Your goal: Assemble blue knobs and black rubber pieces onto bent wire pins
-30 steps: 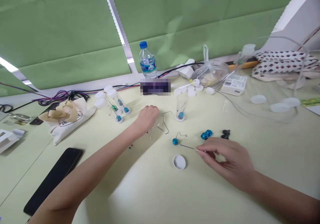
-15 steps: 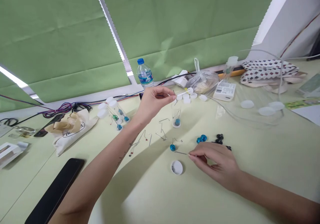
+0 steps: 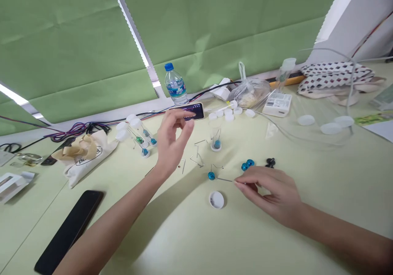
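Note:
My right hand (image 3: pixel 270 193) pinches a thin metal rod (image 3: pixel 224 179) between thumb and fingertips, just above the table. The rod's tip points left toward a blue ball (image 3: pixel 211 176), which has a bent wire by it. My left hand (image 3: pixel 173 140) is raised over the table, thumb and fingers apart, with nothing visible in it. Right of it stands a clear tube (image 3: pixel 216 134) with a blue ball in its white base. Bent metal rods (image 3: pixel 196 160) lie between the hands. Closer to me, a white cap (image 3: pixel 216 200) holds tiny dark pieces.
Two blue balls (image 3: pixel 247 165) and black parts (image 3: pixel 270 163) lie beyond my right hand. Filled tubes (image 3: pixel 144 138) and a cloth pouch (image 3: pixel 87 156) are at left, near a black phone (image 3: pixel 70 230). White caps (image 3: pixel 229 113), a water bottle (image 3: pixel 175 84) and cables line the back.
My left hand has moved left and down, away from above the clear tube, and its fingers have parted. A phone behind it has come into view. My right hand still pinches the rod.

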Motion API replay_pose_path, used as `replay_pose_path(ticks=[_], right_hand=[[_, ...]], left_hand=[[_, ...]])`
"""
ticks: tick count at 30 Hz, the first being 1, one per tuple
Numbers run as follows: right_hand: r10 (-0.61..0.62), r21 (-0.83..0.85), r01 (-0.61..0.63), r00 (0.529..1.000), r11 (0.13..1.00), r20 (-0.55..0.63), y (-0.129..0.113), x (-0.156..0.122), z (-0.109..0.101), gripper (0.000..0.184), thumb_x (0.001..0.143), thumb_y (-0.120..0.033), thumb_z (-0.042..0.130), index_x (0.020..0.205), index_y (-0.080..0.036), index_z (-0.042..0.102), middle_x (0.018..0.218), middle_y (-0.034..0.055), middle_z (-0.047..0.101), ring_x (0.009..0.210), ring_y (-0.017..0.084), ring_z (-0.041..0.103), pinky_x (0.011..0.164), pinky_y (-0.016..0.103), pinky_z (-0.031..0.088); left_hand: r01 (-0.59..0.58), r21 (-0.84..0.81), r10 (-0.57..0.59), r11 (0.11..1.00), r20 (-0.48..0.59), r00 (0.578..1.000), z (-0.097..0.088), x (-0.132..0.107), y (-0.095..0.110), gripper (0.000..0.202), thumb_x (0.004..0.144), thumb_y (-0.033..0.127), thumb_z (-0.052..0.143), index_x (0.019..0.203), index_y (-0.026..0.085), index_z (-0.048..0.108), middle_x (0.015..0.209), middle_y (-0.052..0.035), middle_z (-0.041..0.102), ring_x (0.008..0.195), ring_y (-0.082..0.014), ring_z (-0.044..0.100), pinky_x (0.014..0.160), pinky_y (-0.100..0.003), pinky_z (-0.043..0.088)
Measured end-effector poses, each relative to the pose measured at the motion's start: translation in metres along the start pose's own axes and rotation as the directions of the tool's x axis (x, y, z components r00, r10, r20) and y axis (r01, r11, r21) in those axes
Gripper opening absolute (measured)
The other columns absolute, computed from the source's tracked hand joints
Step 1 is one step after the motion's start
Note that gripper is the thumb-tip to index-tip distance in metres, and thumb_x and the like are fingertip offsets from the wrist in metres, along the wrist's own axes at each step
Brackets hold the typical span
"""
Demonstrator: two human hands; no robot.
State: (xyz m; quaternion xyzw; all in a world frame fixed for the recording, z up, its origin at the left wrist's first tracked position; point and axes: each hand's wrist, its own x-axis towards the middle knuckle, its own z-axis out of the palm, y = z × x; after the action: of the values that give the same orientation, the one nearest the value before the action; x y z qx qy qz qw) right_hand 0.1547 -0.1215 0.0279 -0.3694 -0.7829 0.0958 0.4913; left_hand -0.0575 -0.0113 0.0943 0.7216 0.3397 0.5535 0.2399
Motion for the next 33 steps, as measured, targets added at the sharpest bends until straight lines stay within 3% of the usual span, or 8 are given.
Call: replay_pose_path(ticks=[2, 4, 6, 9, 13, 17, 23, 33], right_hand=[[0.027, -0.021, -0.028, 1.000, 0.999, -0.003, 0.001, 0.002, -0.001, 0.016, 0.085, -0.004, 0.060, 0.084, -0.020, 0.060, 0.060, -0.0037, 0.055, 0.052, 0.009, 0.048, 0.051, 0.022, 0.039], [0.057, -0.040, -0.057, 0.998, 0.998, 0.006, 0.002, 0.004, -0.001, 0.014, 0.086, -0.006, 0.059, 0.083, -0.020, 0.060, 0.058, -0.0043, 0.054, 0.050, 0.008, 0.047, 0.049, 0.022, 0.039], [0.083, -0.057, -0.081, 0.996, 0.995, 0.024, 0.002, 0.005, -0.001, 0.013, 0.086, -0.008, 0.060, 0.081, -0.020, 0.060, 0.057, -0.0046, 0.055, 0.048, 0.008, 0.047, 0.048, 0.021, 0.039], [0.119, -0.069, -0.117, 0.992, 0.991, 0.029, 0.001, 0.006, 0.000, 0.013, 0.086, -0.010, 0.061, 0.080, -0.021, 0.060, 0.059, -0.0042, 0.059, 0.047, 0.007, 0.049, 0.046, 0.021, 0.039], [0.134, -0.111, -0.128, 0.990, 0.986, 0.042, 0.000, 0.005, -0.001, 0.014, 0.086, -0.010, 0.059, 0.080, -0.023, 0.059, 0.058, -0.0038, 0.060, 0.046, 0.008, 0.049, 0.045, 0.022, 0.040], [0.132, -0.161, -0.124, 0.990, 0.979, 0.040, 0.001, 0.003, -0.001, 0.015, 0.086, -0.010, 0.059, 0.081, -0.025, 0.058, 0.058, -0.0044, 0.062, 0.046, 0.009, 0.052, 0.045, 0.023, 0.042], [0.126, -0.199, -0.109, 0.989, 0.974, 0.078, 0.001, 0.005, 0.001, 0.016, 0.086, -0.010, 0.058, 0.079, -0.024, 0.056, 0.059, -0.0044, 0.063, 0.043, 0.007, 0.051, 0.043, 0.021, 0.041], [0.155, -0.215, -0.129, 0.982, 0.968, 0.108, 0.001, 0.007, 0.002, 0.015, 0.087, -0.012, 0.058, 0.076, -0.023, 0.059, 0.055, -0.0051, 0.061, 0.044, 0.007, 0.050, 0.044, 0.021, 0.040]], left_hand=[[0.016, -0.005, -0.016, 1.000, -0.001, 1.000, -0.008, -0.028, -0.006, 0.011, 0.091, 0.023, 0.053, 0.097, 0.022, 0.063, 0.095, -0.0049, 0.057, 0.082, -0.0148, 0.052, 0.075, -0.030, 0.044], [0.086, 0.002, -0.085, 0.996, 0.150, 0.985, -0.013, -0.057, -0.014, 0.011, 0.090, 0.017, 0.053, 0.096, 0.021, 0.061, 0.092, -0.0045, 0.055, 0.083, -0.0154, 0.053, 0.077, -0.031, 0.044], [0.212, 0.010, -0.204, 0.977, 0.330, 0.922, -0.011, -0.081, -0.019, 0.018, 0.086, 0.013, 0.055, 0.102, 0.021, 0.059, 0.093, -0.0041, 0.054, 0.081, -0.0145, 0.052, 0.079, -0.032, 0.045], [0.386, 0.082, -0.385, 0.919, 0.404, 0.830, 0.000, -0.100, -0.021, 0.025, 0.081, 0.017, 0.064, 0.105, 0.022, 0.057, 0.099, -0.0046, 0.057, 0.089, -0.0165, 0.054, 0.084, -0.033, 0.046], [0.499, 0.107, -0.490, 0.860, 0.444, 0.750, 0.018, -0.097, -0.023, 0.025, 0.074, 0.017, 0.074, 0.095, 0.022, 0.062, 0.097, -0.0027, 0.061, 0.088, -0.0162, 0.056, 0.079, -0.031, 0.048], [0.542, -0.025, -0.463, 0.840, 0.487, 0.740, 0.023, -0.091, -0.028, 0.011, 0.078, 0.014, 0.069, 0.086, 0.020, 0.065, 0.097, -0.0039, 0.065, 0.088, -0.0161, 0.059, 0.078, -0.031, 0.050], [0.700, -0.269, -0.528, 0.662, 0.495, 0.690, 0.017, -0.097, -0.029, 0.010, 0.079, 0.016, 0.070, 0.088, 0.018, 0.068, 0.090, -0.0035, 0.070, 0.079, -0.0139, 0.065, 0.077, -0.029, 0.054], [0.796, -0.394, -0.572, 0.460, 0.554, 0.605, 0.017, -0.095, -0.024, 0.013, 0.074, 0.012, 0.075, 0.086, 0.015, 0.071, 0.067, -0.0001, 0.071, 0.062, -0.0110, 0.067, 0.068, -0.023, 0.058]])
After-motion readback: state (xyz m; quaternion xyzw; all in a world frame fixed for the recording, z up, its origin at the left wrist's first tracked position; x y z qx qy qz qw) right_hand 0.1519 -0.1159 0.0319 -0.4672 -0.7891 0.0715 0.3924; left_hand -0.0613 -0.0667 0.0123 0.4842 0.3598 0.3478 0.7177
